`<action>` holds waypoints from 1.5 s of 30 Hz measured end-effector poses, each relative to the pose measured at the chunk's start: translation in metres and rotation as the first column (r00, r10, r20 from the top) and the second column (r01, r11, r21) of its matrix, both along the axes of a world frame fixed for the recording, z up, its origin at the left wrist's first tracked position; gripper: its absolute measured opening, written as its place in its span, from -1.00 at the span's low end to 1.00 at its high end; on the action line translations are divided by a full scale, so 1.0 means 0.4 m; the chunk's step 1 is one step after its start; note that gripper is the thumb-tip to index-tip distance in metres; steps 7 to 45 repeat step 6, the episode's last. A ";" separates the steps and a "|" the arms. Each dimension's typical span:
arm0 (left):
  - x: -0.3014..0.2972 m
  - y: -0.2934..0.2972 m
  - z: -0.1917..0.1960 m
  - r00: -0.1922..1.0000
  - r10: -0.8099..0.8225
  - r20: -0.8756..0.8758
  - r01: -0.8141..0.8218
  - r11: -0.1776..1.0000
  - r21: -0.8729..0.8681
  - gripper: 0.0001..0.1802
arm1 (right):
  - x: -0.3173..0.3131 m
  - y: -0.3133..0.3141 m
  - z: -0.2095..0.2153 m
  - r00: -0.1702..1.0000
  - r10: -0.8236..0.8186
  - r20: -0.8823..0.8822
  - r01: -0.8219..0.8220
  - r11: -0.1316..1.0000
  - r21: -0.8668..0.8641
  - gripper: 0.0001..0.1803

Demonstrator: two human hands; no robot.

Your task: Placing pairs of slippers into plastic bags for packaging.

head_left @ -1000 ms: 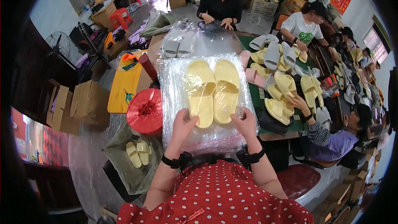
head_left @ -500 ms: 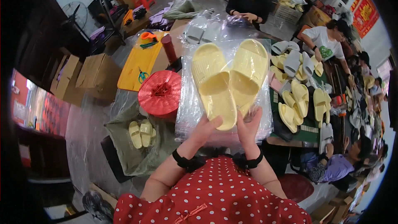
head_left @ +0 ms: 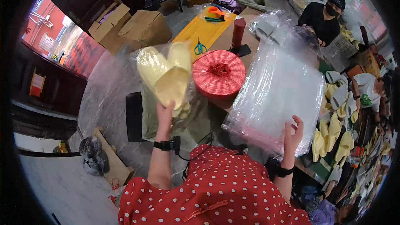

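My left hand [head_left: 166,114] grips the heel end of a pair of pale yellow slippers [head_left: 171,81] in a clear plastic bag. The pair is held up at the left, over an olive-green sack [head_left: 152,127]; other yellow slippers in that sack are mostly hidden behind it. My right hand [head_left: 293,133] is empty, fingers apart and slightly curled, over the lower right part of a stack of clear plastic bags [head_left: 279,87]. Between the slippers and the stack sits a large roll of red plastic twine [head_left: 219,73].
Teal-handled scissors [head_left: 200,48] and an orange tape dispenser [head_left: 216,12] lie on a yellow board [head_left: 198,33]. Behind the roll stands a dark red cylinder [head_left: 238,32]. Loose yellow slippers [head_left: 333,131] and grey ones cover the right-hand table. Cardboard boxes [head_left: 146,29] stand far left; a masked person [head_left: 318,23] is across.
The bagged slippers have moved left, off the bag stack and over the sack, in my left hand. My right hand has let go of them. The view has turned left.
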State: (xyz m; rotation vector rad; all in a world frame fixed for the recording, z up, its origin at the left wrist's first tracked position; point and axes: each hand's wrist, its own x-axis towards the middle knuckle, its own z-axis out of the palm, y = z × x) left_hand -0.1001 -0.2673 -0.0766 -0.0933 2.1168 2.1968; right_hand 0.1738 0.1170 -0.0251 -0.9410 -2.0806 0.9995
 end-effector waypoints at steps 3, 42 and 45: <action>-0.066 -0.241 -0.223 0.987 0.067 -0.147 -0.134 0.848 -0.512 -0.38 | 0.003 -0.001 -0.007 1.000 -0.006 -0.027 0.005 1.000 -0.016 -0.68; -0.110 -0.323 -0.309 0.975 0.020 0.223 0.186 0.485 -0.855 -0.34 | 0.003 -0.005 -0.006 0.998 -0.008 0.066 0.005 0.999 0.046 -0.68; -0.110 -0.323 -0.309 0.975 0.020 0.223 0.186 0.485 -0.855 -0.34 | 0.003 -0.005 -0.006 0.998 -0.008 0.066 0.005 0.999 0.046 -0.68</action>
